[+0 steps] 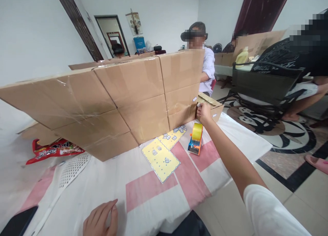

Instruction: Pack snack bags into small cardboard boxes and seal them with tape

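My right hand (204, 113) is stretched out to the far right of the table, fingers curled closed beside the small cardboard box (217, 113). A tiny whitish bit shows at the fingertips, too small to name. Just left of that hand stands a wall of stacked cardboard boxes (140, 92), with a small white label (194, 99) near its right end. Nearer to me lies a tape dispenser (196, 138) with a yellow roll. My left hand (101, 219) rests at the near edge of the table, fingers stretched out and holding nothing.
Yellow printed sheets (160, 160) lie on the pink-and-white tablecloth (151, 191). At left are a red food packet (55, 150), a white slotted skimmer (73, 169) and a dark phone (19, 222). A person (208, 61) sits beyond the boxes; another sits on a black chair (266, 85).
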A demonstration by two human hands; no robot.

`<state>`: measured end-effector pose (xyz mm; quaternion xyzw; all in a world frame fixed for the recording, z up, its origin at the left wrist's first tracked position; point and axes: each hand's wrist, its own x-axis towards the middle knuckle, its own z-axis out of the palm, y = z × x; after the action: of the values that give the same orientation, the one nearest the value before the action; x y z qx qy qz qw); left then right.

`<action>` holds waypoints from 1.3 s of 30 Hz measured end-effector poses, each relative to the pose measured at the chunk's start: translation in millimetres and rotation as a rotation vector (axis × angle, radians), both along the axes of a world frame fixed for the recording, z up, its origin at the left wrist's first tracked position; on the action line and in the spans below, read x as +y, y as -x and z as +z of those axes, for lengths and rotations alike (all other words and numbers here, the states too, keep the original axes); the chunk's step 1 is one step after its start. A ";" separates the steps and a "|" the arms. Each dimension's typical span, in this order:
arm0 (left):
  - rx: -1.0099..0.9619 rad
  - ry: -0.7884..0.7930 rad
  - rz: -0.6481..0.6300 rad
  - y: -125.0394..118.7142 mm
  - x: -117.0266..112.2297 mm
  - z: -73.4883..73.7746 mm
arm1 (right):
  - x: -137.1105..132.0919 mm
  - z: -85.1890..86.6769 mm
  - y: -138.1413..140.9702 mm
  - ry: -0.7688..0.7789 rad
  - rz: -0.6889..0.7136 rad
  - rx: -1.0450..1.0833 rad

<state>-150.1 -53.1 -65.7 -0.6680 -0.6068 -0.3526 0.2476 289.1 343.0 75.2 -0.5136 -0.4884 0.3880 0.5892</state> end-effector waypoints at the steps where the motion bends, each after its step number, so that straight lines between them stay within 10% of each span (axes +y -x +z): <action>1: 0.006 0.001 -0.003 -0.2 0.4 0.3 | -2.0 1.9 -1.0 0.035 0.055 0.058; 11: -0.005 0.008 -0.009 -1.5 -0.7 0.7 | -16.1 25.1 2.8 0.054 0.248 0.352; 24: 0.029 -0.006 -0.038 -4.5 0.0 5.1 | 12.8 3.6 5.5 -0.173 -0.276 -0.116; 39: 0.024 0.012 -0.073 -2.6 -0.1 2.9 | 18.5 -0.5 6.1 -0.249 -0.179 -0.244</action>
<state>-147.5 -53.3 -62.8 -0.6953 -0.5812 -0.3495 0.2380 283.0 361.4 74.7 -0.5215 -0.5528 0.2052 0.6167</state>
